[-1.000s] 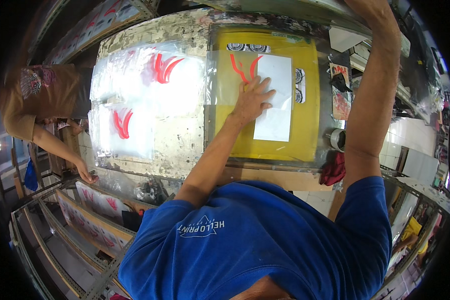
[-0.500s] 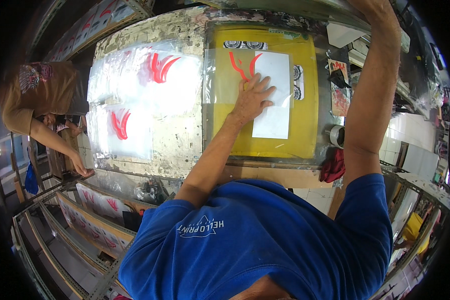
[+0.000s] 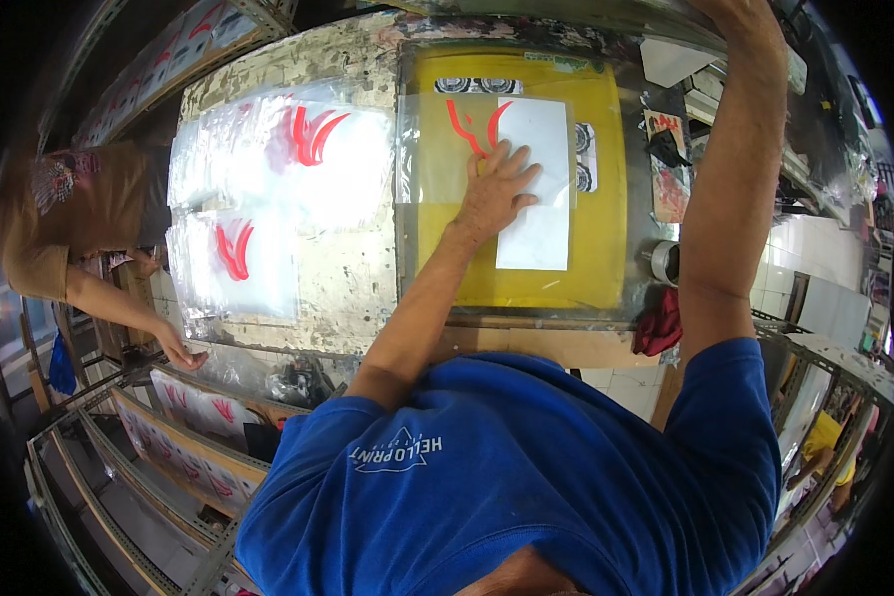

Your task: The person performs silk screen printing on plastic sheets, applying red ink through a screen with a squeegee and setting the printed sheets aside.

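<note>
My left hand (image 3: 495, 194) lies flat with its fingers spread on a white paper sheet (image 3: 532, 233) and a clear plastic sheet (image 3: 414, 159) with red curved strokes. Both sheets rest on a yellow printing board (image 3: 457, 283). Black-and-white printed strips (image 3: 478, 86) show beside them on the board. Stretched far forward, my right hand (image 3: 730, 8) is cut off by the top edge of the picture. Its fingers are hidden, near the dark frame across the far side of the table.
Left of the board, clear sheets with red strokes (image 3: 233, 253) lie on the paint-stained table (image 3: 353, 298). Right of it are a round tin (image 3: 665, 261) and a dark red cloth (image 3: 658, 323). A co-worker's hand (image 3: 179, 348) is at the left, above racks (image 3: 149, 437) of printed sheets.
The table has shifted slightly left in the picture. My left hand stays spread on the sheets, and my right arm is still raised. The co-worker's hand has moved a little right and nearer.
</note>
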`<state>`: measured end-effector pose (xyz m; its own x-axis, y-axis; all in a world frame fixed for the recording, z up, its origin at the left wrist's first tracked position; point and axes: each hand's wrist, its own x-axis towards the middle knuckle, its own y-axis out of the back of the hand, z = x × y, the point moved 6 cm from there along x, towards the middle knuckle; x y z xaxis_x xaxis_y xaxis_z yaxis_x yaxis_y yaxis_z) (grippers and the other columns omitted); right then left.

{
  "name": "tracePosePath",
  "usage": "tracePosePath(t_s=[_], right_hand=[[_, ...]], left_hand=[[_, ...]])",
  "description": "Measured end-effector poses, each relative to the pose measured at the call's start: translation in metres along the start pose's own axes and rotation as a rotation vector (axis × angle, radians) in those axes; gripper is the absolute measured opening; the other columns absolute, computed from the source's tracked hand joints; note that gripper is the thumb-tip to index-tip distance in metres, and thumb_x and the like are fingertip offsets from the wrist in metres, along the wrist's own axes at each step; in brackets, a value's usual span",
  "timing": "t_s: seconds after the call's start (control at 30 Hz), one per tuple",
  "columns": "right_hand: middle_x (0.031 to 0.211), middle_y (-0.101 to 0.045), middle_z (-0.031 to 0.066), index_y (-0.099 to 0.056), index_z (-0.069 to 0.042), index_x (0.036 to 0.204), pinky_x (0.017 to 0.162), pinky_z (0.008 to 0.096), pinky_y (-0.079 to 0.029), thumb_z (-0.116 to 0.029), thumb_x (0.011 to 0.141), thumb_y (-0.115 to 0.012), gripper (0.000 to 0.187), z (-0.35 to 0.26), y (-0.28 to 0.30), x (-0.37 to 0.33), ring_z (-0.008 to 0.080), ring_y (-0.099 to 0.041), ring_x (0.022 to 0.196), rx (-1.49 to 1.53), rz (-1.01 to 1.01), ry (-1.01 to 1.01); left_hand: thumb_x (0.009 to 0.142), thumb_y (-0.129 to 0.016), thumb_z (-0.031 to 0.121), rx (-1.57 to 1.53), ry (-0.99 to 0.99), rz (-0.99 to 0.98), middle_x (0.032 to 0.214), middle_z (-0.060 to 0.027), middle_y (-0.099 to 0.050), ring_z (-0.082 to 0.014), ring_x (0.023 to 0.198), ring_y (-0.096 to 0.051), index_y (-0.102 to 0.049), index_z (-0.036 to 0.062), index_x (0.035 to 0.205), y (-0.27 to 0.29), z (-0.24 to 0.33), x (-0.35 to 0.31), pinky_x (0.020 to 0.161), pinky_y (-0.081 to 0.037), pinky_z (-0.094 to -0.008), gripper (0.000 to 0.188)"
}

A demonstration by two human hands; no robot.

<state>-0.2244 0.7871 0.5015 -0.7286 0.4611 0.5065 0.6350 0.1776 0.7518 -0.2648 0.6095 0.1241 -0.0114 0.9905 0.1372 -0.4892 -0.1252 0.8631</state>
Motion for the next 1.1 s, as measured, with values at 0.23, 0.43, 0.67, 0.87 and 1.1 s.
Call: tracePosePath(t_s=[0.23,0.43,0.67,0.87,1.1], right_hand=[[0.100,-0.075,0.0135,-0.073,-0.002,0.120,0.073,0.0300,-0.052,-0.018,0.085,-0.061,0.041,-0.009,-0.003,-0.003,0.0183,-0.063,0.078,0.003,0.006,0.007],[0.091,-0.077,0.0153,-0.076,-0.010,0.119,0.065,0.0309,-0.050,-0.014,0.079,-0.063,0.043,-0.019,-0.018,-0.065,0.0167,-0.062,0.066,-0.052,0.017,-0.185],[0.093,-0.069,0.0086,-0.071,-0.025,0.127,0.077,0.0403,-0.048,-0.024,0.082,-0.077,0.045,-0.030,-0.095,-0.185,0.0292,-0.064,0.087,-0.114,-0.044,-0.076],[0.101,-0.065,0.0092,-0.062,-0.027,0.138,0.088,0.0423,-0.042,-0.024,0.078,-0.080,0.063,0.003,-0.186,-0.253,0.0296,-0.061,0.095,-0.104,-0.284,-0.165],[0.112,-0.056,0.0081,-0.060,-0.025,0.136,0.094,0.0491,-0.033,-0.012,0.065,-0.079,0.074,0.032,-0.234,-0.256,0.0281,-0.051,0.110,-0.253,-0.355,-0.222]], left_hand=[[0.088,-0.072,0.044,0.098,-0.040,0.237,0.153,-0.0064,-0.047,-0.0306,0.144,-0.037,-0.051,0.0175,0.147,0.034,0.008,0.004,0.113,-0.027,-0.0566,0.068],[0.073,-0.089,0.044,-1.047,0.034,0.891,0.137,-0.0134,-0.055,-0.0258,0.116,-0.058,-0.021,0.0010,0.159,0.164,0.020,-0.025,0.103,-0.039,-0.0403,0.118],[0.067,-0.091,0.001,-1.154,0.524,0.659,0.132,-0.0171,-0.059,-0.0245,0.121,-0.058,-0.034,-0.0113,0.150,0.108,-0.013,-0.123,0.103,-0.050,-0.0365,0.102],[0.058,-0.094,0.016,-0.366,0.396,0.584,0.146,-0.0165,-0.050,-0.0317,0.131,-0.045,-0.063,-0.0012,0.131,0.054,-0.036,-0.165,0.110,-0.038,-0.0425,0.080],[0.064,-0.089,0.035,-0.065,0.468,0.503,0.150,-0.0196,-0.044,-0.0393,0.130,-0.038,-0.068,-0.0024,0.119,0.049,-0.034,-0.172,0.110,-0.026,-0.0517,0.070]])
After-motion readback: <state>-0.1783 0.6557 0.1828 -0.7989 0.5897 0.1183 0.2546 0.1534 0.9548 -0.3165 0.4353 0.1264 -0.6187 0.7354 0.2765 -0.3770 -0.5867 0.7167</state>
